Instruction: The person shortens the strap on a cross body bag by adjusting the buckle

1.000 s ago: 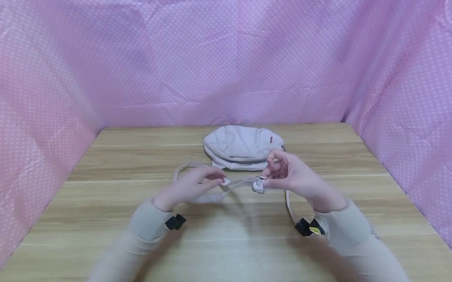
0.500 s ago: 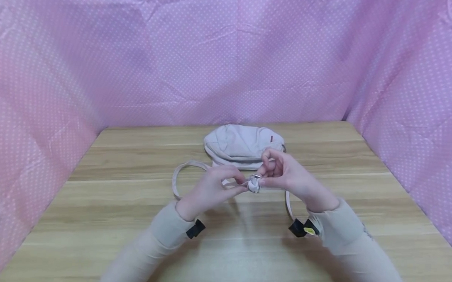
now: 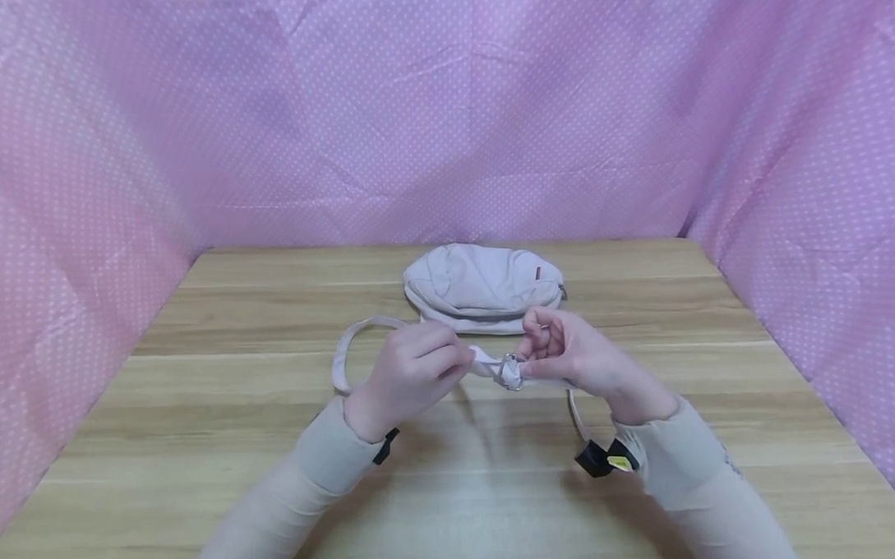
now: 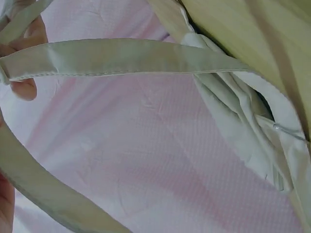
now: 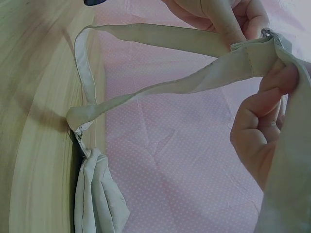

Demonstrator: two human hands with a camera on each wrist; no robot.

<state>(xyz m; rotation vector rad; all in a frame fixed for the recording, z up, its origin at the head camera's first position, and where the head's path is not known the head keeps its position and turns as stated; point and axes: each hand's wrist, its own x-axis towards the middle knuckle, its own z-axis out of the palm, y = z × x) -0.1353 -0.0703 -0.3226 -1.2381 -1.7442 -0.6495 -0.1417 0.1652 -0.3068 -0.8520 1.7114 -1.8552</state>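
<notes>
A pale cloth bag (image 3: 484,285) lies toward the back of the table, its long strap (image 3: 483,361) raised in front of it. Thumb and fingers of my left hand (image 3: 407,369) pinch the strap just left of a metal buckle (image 3: 510,372). My right hand (image 3: 589,354) grips the strap at the buckle's right side, with the other fingers curled. In the right wrist view the strap (image 5: 170,87) loops between the bag (image 5: 97,194) and the fingers. Only part of each hand shows in the left wrist view, beside the strap (image 4: 121,56).
The wooden table (image 3: 454,502) extends in front of and around the bag. Pink dotted cloth (image 3: 453,132) hangs behind the table and on both sides. A strap loop (image 3: 341,358) curves to the left of my left hand.
My left hand has moved right to the buckle, then drawn slightly back left with the strap pinched. The right hand has stayed at the buckle with small shifts.
</notes>
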